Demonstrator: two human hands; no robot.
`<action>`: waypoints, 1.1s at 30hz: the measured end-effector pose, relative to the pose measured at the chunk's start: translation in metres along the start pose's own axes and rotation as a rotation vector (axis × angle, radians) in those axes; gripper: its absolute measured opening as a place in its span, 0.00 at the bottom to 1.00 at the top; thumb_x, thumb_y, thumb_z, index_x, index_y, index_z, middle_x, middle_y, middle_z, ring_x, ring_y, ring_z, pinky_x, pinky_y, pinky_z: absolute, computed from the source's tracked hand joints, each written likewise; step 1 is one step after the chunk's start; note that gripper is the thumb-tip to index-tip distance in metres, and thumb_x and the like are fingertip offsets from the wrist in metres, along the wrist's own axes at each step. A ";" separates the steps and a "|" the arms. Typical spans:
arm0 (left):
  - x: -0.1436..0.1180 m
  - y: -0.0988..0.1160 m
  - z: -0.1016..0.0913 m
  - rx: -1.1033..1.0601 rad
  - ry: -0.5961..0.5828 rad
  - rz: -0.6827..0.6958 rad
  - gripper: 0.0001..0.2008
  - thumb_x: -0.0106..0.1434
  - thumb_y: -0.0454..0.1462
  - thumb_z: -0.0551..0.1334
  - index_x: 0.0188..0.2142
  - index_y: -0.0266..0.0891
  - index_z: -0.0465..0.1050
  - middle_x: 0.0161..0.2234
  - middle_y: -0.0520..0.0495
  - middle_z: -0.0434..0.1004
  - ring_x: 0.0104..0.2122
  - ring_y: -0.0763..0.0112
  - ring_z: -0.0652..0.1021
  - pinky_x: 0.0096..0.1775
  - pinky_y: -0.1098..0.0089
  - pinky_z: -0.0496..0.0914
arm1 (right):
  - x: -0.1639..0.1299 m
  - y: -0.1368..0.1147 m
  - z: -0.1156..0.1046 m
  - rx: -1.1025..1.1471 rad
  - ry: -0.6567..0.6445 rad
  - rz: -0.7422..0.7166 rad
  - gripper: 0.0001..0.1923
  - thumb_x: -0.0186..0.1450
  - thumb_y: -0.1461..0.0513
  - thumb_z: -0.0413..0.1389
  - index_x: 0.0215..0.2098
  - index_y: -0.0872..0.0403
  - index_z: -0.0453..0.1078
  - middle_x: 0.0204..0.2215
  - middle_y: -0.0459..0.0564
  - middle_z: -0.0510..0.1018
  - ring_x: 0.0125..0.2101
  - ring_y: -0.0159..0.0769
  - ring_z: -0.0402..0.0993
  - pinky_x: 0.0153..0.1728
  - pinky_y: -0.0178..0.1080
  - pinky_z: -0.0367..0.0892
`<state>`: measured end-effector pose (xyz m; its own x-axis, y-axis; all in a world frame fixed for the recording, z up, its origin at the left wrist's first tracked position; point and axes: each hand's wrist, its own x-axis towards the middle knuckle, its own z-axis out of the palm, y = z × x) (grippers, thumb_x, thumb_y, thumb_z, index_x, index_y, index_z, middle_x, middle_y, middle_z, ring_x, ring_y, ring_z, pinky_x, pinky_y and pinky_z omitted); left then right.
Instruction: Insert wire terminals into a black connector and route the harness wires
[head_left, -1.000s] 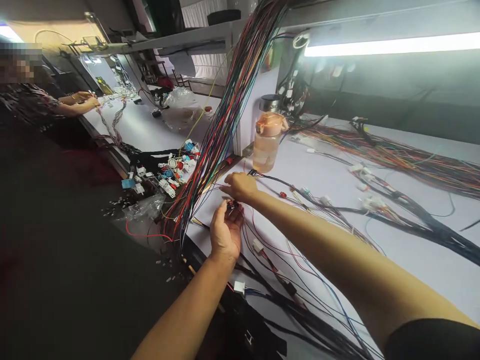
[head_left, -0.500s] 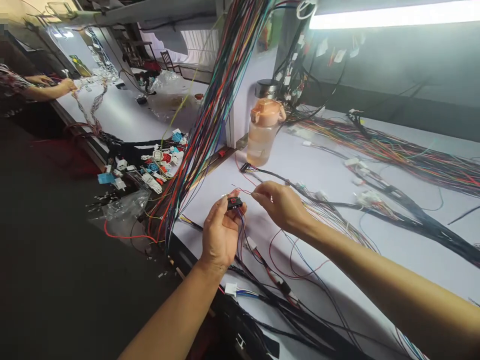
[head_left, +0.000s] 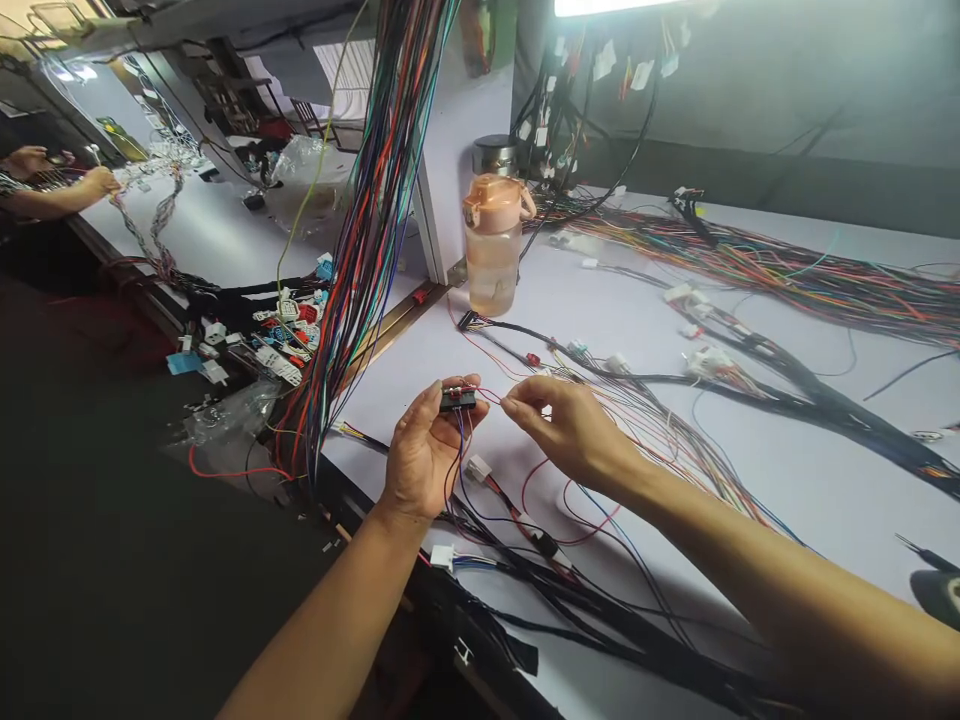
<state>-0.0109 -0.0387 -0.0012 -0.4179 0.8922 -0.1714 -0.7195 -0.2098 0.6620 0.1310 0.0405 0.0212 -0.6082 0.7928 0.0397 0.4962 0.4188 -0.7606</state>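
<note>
A small black connector [head_left: 458, 400] with red parts on it sits between the thumb and fingers of my left hand [head_left: 421, 455]. Blue and reddish wires hang from its lower side. My right hand [head_left: 559, 420] is just to the right, thumb and forefinger pinched on a thin red wire [head_left: 489, 393]. That wire runs left to the connector; whether its end is seated there is too small to tell. Under my hands lie black-wrapped wire harnesses [head_left: 592, 610], a white connector [head_left: 478, 467] and another white connector [head_left: 442, 557].
A water bottle [head_left: 493, 250] stands at the table's back. A thick wire bundle [head_left: 382, 190] hangs at left, near a heap of connectors [head_left: 289, 335]. Loose wires [head_left: 787, 275] spread across the back right. A co-worker's hand [head_left: 101, 182] is at far left.
The whole view has shifted, so things appear further left and slightly higher. The connector has turned a little in my left hand. My right hand still pinches the red wire close by.
</note>
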 end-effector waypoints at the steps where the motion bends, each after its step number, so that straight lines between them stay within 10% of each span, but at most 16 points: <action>1: 0.000 0.000 0.000 -0.003 -0.001 -0.004 0.07 0.60 0.37 0.63 0.32 0.35 0.78 0.39 0.41 0.79 0.33 0.68 0.79 0.44 0.64 0.75 | -0.001 -0.001 0.000 0.005 -0.002 0.006 0.09 0.64 0.60 0.53 0.31 0.54 0.74 0.27 0.47 0.78 0.28 0.33 0.70 0.31 0.37 0.62; 15: 0.008 0.002 0.000 0.013 0.148 0.005 0.08 0.60 0.37 0.62 0.32 0.33 0.77 0.36 0.44 0.80 0.32 0.71 0.79 0.40 0.69 0.76 | 0.041 0.000 0.018 0.029 0.207 0.036 0.10 0.65 0.58 0.53 0.35 0.53 0.75 0.33 0.47 0.80 0.34 0.34 0.74 0.35 0.35 0.63; 23: 0.016 0.005 -0.005 0.010 0.162 0.101 0.11 0.64 0.37 0.56 0.32 0.33 0.75 0.37 0.45 0.79 0.32 0.72 0.78 0.39 0.69 0.77 | 0.100 0.003 0.022 0.230 0.037 -0.203 0.16 0.68 0.58 0.52 0.51 0.56 0.71 0.50 0.51 0.76 0.49 0.34 0.72 0.51 0.35 0.63; 29: 0.018 0.002 -0.010 -0.035 0.134 0.093 0.11 0.64 0.38 0.56 0.31 0.34 0.73 0.37 0.45 0.79 0.34 0.72 0.79 0.42 0.68 0.76 | 0.000 0.037 -0.066 0.143 0.188 -0.062 0.13 0.67 0.58 0.52 0.41 0.58 0.75 0.36 0.51 0.80 0.36 0.33 0.74 0.40 0.37 0.67; 33: 0.020 0.002 -0.011 -0.038 0.116 0.107 0.10 0.64 0.38 0.57 0.31 0.34 0.73 0.37 0.46 0.79 0.33 0.73 0.78 0.42 0.68 0.76 | -0.100 0.059 -0.082 -0.124 0.182 0.059 0.12 0.66 0.57 0.52 0.39 0.55 0.75 0.35 0.50 0.80 0.35 0.35 0.73 0.37 0.39 0.67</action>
<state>-0.0267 -0.0255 -0.0115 -0.5528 0.8123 -0.1858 -0.6868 -0.3179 0.6536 0.2722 0.0222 0.0256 -0.4598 0.8796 0.1219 0.6067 0.4114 -0.6802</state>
